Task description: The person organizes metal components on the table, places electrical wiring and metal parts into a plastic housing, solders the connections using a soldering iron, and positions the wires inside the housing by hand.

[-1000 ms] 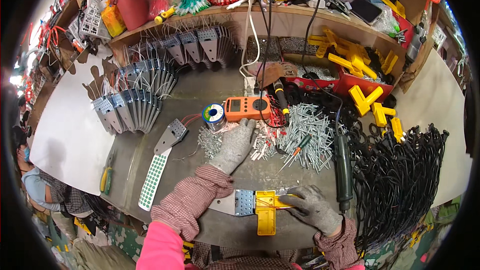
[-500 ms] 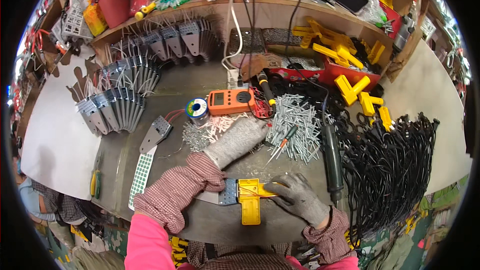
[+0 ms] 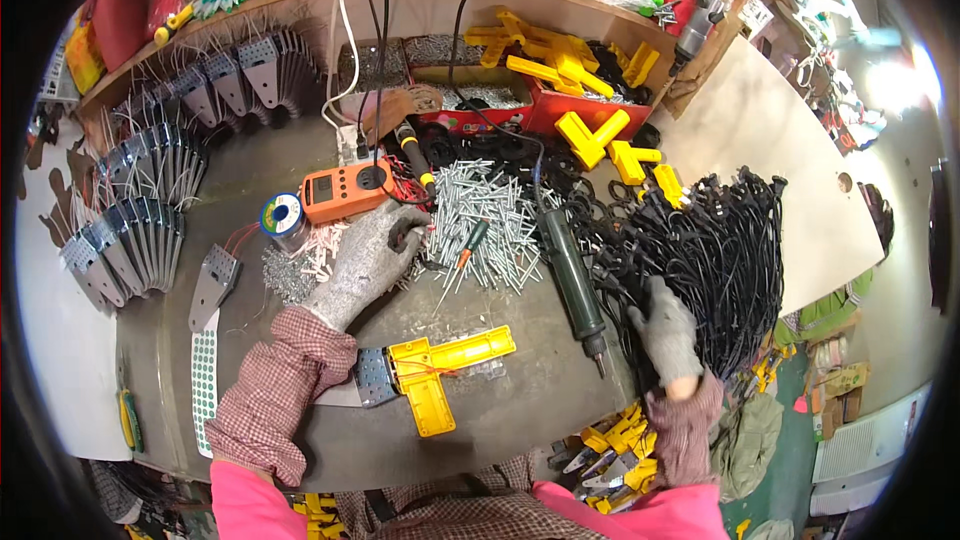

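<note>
My left hand (image 3: 368, 258), in a grey glove, rests beside the pile of metal screws (image 3: 485, 230), its fingers curled into a loop; what they hold, if anything, I cannot make out. At the black cables (image 3: 730, 270) on the right is my gloved right hand (image 3: 668, 332), thumb apart from the fingers, touching the bundle's near left side. Between my arms lies a yellow T-shaped plastic housing (image 3: 425, 402), open side up, with thin orange wire inside. A perforated metal plate (image 3: 375, 377) joins its left end. Neither hand touches the housing.
A dark green electric screwdriver (image 3: 570, 275) hangs between housing and cables. An orange multimeter (image 3: 345, 192), solder spool (image 3: 283, 215) and small screwdriver (image 3: 467, 252) lie behind. Metal plates with wires (image 3: 140, 230) stand in rows at left; yellow housings (image 3: 590, 140) sit by red boxes.
My right hand has let go of the yellow housing and moved right to the black cables. My left hand's fingers now show curled near the screws. The view has turned right.
</note>
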Tool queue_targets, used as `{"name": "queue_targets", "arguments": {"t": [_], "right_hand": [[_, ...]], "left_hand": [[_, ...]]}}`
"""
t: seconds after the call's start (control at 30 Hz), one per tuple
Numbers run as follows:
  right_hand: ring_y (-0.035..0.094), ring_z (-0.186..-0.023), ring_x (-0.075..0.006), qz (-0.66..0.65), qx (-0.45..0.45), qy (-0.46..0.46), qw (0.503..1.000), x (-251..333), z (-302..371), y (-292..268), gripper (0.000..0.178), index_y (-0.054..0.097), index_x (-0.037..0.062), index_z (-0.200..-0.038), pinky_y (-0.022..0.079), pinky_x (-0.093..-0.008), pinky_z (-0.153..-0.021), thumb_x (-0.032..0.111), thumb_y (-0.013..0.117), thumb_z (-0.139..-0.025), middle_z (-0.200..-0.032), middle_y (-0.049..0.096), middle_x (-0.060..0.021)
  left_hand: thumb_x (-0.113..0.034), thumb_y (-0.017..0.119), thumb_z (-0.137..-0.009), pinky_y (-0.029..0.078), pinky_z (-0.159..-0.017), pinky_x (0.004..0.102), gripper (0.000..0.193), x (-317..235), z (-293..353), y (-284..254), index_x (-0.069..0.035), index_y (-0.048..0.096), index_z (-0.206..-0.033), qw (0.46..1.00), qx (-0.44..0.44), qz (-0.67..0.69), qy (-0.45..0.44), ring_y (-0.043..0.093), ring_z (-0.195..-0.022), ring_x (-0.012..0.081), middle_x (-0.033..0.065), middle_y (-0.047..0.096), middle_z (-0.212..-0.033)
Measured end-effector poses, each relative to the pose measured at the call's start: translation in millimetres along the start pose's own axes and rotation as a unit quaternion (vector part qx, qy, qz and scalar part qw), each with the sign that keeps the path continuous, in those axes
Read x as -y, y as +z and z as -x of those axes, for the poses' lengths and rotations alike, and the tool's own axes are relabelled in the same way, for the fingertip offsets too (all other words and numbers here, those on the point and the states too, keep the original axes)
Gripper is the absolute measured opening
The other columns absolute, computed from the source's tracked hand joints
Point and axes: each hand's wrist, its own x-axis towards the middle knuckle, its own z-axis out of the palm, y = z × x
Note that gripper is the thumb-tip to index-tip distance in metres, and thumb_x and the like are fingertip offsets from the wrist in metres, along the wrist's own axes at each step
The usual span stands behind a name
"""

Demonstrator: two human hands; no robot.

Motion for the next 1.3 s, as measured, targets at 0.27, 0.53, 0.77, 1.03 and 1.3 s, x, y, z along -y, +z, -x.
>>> {"name": "queue_targets", "arguments": {"t": [0.27, 0.53, 0.77, 1.03, 1.3], "right_hand": [[0.063, -0.075, -0.0357, -0.053, -0.285, -0.12, 0.949, -33.9, -51.0, -31.3, 0.028, 0.055, 0.0019, -0.123, 0.051, -0.0401, -0.07, 0.005, 0.048, -0.096, -0.084, 0.063, -0.0161], [0.055, -0.079, -0.0058, -0.425, 0.09, -0.217, 0.874, 89.3, -33.9, -66.9, 0.024, 0.06, 0.0004, -0.118, 0.048, -0.0202, -0.074, 0.008, 0.052, -0.097, -0.111, 0.062, -0.0042], [0.056, -0.107, -0.0381, -0.112, -0.14, -0.317, 0.931, 155.4, -89.9, 7.3, 0.039, 0.058, 0.0055, -0.118, 0.05, -0.0468, -0.088, -0.003, 0.058, -0.08, -0.112, 0.059, -0.0177], [0.055, -0.109, -0.0318, 0.114, 0.217, -0.536, 0.808, 86.5, 46.3, -40.1, 0.04, 0.062, 0.0193, -0.116, 0.05, -0.0464, -0.091, 0.013, 0.066, -0.077, -0.126, 0.053, -0.0089], [0.055, -0.108, -0.0285, -0.013, 0.205, -0.508, 0.836, 114.6, 6.4, -59.1, 0.041, 0.06, 0.0104, -0.113, 0.048, -0.0405, -0.092, 0.006, 0.069, -0.073, -0.113, 0.057, -0.0064]], "left_hand": [[-0.008, 0.065, -0.089, 0.047, -0.054, 0.0273, 0.012, 12.3, 18.4, -16.4, -0.001, 0.057, -0.095, 0.959, 0.047, 0.229, -0.16, 0.058, -0.061, 0.0113, 0.0062, 0.062, -0.074], [-0.006, 0.061, -0.086, 0.05, -0.085, 0.0321, 0.015, -3.9, 122.4, -37.0, -0.004, 0.068, -0.099, 0.978, 0.08, 0.134, -0.135, 0.062, -0.092, 0.0218, 0.0132, 0.063, -0.093], [-0.008, 0.055, -0.091, 0.048, -0.088, 0.048, 0.014, -11.9, 167.3, -41.9, -0.005, 0.061, -0.103, 0.994, 0.009, 0.005, -0.113, 0.057, -0.098, 0.0406, 0.0177, 0.061, -0.101], [-0.006, 0.057, -0.09, 0.048, -0.077, 0.044, 0.012, -17.4, 204.8, -63.3, -0.005, 0.063, -0.101, 0.988, -0.06, 0.004, -0.145, 0.059, -0.086, 0.0378, 0.0159, 0.06, -0.091], [-0.007, 0.059, -0.088, 0.05, -0.071, 0.0355, 0.015, -22.7, 154.4, -65.9, -0.003, 0.067, -0.101, 0.983, 0.025, 0.139, -0.115, 0.061, -0.081, 0.0257, 0.0127, 0.062, -0.088]]}}
